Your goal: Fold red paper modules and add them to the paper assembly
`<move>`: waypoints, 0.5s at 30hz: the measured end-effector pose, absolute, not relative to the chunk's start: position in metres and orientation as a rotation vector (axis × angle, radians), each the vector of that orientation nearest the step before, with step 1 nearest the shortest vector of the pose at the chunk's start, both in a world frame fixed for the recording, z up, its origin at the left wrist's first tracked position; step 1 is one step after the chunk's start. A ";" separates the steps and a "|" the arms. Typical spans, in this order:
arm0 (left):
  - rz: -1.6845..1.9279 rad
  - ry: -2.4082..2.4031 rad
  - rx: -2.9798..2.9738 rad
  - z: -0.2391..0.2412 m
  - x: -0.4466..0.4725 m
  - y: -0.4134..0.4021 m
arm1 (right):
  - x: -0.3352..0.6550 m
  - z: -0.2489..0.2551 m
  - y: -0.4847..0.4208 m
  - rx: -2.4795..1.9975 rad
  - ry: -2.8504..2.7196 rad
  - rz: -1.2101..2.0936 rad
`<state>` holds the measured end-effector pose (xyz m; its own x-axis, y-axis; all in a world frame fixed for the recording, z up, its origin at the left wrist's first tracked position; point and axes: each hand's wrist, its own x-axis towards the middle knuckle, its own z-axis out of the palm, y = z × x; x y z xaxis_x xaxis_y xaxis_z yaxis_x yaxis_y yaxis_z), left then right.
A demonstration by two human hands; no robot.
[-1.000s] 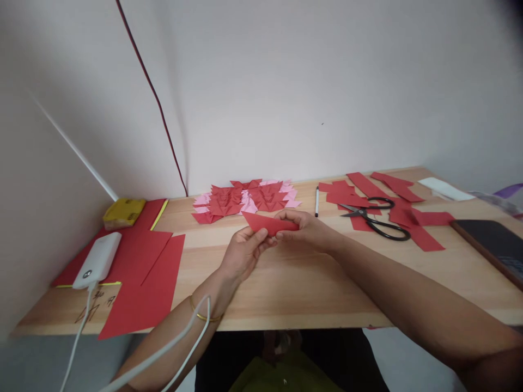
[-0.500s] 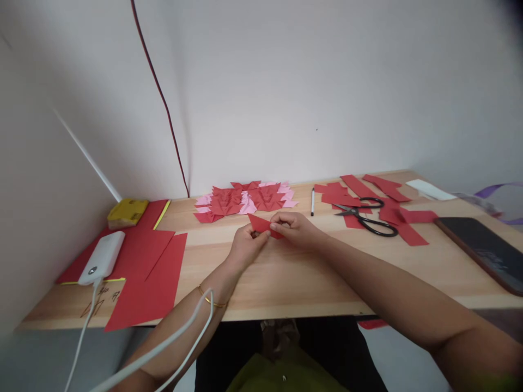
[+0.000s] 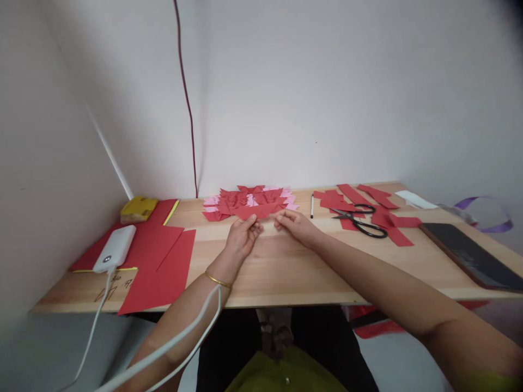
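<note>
A small piece of red paper point(image 3: 258, 211) stretches between my two hands, held up just above the tabletop. My left hand point(image 3: 242, 236) is closed, pinching its lower left edge with thumb and fingers. At the other end my right hand point(image 3: 298, 226) pinches the right part, fingertips bent together. Right behind the paper lies a cluster of folded red and pink paper pieces point(image 3: 229, 200), partly covered by it. The exact folds of the held paper are hard to make out against that cluster.
Black-handled scissors point(image 3: 370, 228) rest among red paper strips point(image 3: 398, 235) on the right, near a pen point(image 3: 312, 207) and a phone point(image 3: 469, 253). On the left are red sheets point(image 3: 163, 277), a white power bank point(image 3: 116, 247) with a cable, and a yellow packet point(image 3: 139, 209).
The red paper has opened from a small pointed triangle into a wider, flatter strip. My hands have moved slightly apart, and the camera view has shifted a little.
</note>
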<state>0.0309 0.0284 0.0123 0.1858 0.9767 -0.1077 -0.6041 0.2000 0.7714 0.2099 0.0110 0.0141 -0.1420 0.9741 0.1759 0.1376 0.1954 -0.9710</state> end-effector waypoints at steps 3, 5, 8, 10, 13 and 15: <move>1.248 0.670 0.613 0.015 0.033 0.028 | 0.198 0.021 0.010 -1.120 -1.548 1.214; 1.257 0.670 0.608 0.019 0.037 0.028 | 0.187 0.025 0.012 -1.063 -1.485 1.255; 1.260 0.684 0.699 0.026 0.044 0.030 | 0.171 0.028 0.017 -0.981 -1.267 1.246; 1.263 0.694 0.793 0.027 0.046 0.033 | 0.165 0.025 0.021 -1.018 -1.209 1.204; 1.262 0.719 0.895 0.020 0.045 0.039 | 0.164 0.019 0.024 -1.136 -1.250 1.146; 1.269 0.732 0.914 0.013 0.043 0.041 | 0.165 0.014 0.024 -1.162 -1.248 1.118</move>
